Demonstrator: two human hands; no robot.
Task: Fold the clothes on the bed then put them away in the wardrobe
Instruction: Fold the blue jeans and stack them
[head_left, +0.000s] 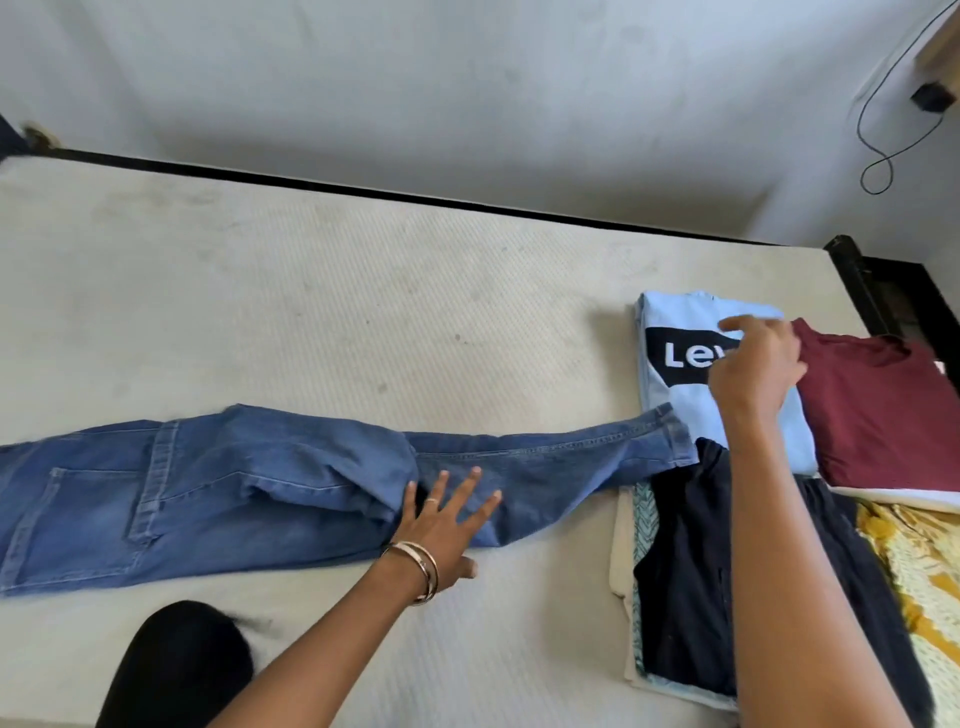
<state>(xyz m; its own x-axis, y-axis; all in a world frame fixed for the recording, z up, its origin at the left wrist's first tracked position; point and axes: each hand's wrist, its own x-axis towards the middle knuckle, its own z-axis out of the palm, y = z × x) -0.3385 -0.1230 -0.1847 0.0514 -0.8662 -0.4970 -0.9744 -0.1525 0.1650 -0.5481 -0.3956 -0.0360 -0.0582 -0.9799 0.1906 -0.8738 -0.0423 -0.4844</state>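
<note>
Bare mattress (363, 291), jeans (208, 488) lengthwise left-right, left hand (447, 525) flat, right hand (753, 374) loose.

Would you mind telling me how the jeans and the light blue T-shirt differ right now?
The jeans lie stretched out long across the mattress; the T-shirt is folded into a compact rectangle. The jeans are darker denim blue, the T-shirt pale blue with a black logo. The left hand presses flat on the jeans; the right hand is over the T-shirt. Both rest on the mattress.
</note>
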